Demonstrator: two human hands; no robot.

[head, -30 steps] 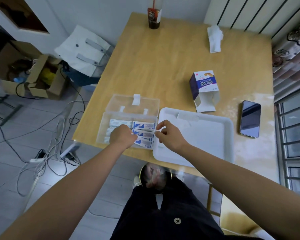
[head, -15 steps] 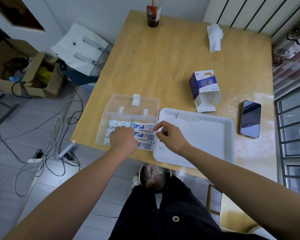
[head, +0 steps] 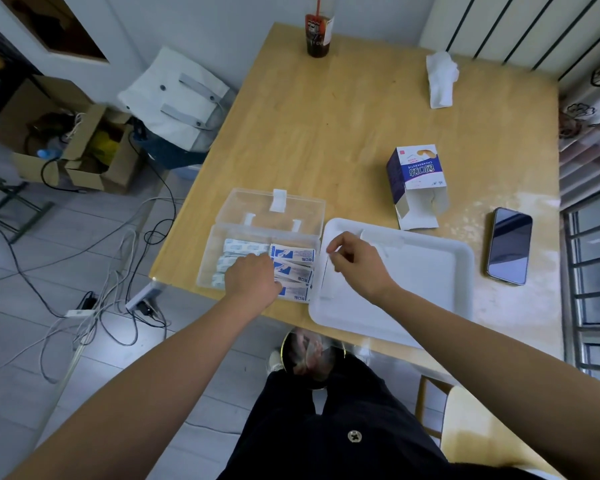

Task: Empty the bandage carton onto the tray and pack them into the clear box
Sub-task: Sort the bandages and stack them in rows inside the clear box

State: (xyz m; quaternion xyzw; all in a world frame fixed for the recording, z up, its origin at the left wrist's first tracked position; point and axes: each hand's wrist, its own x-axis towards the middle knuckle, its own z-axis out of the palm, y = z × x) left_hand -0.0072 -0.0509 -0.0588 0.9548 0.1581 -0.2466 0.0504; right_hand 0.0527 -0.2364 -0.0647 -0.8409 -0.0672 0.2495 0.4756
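The clear box (head: pixel 219 258) sits at the table's near edge with its lid (head: pixel 278 207) folded back. Several blue-and-white bandages (head: pixel 293 253) lie stacked inside it. My left hand (head: pixel 253 282) is down in the box, knuckles up, with its fingers curled onto the bandages; its fingertips are hidden. My right hand (head: pixel 355 263) hovers over the left rim of the white tray (head: pixel 430 271), thumb and forefinger slightly apart and nothing between them. Nothing lies on the tray. The bandage carton (head: pixel 416 171) lies behind the tray, its open flap facing the tray.
A phone (head: pixel 509 245) lies to the right of the tray. At the table's far side stand a dark drink bottle (head: pixel 317 36) and a crumpled tissue (head: pixel 440 79). Left of the table, cables (head: pixel 94 306), cardboard boxes (head: pixel 84 147) and a white bag (head: pixel 174 98) cover the floor.
My right hand has let go of the end of a bandage in the box and moved right, over the tray's rim. My left hand has stayed on the bandages.
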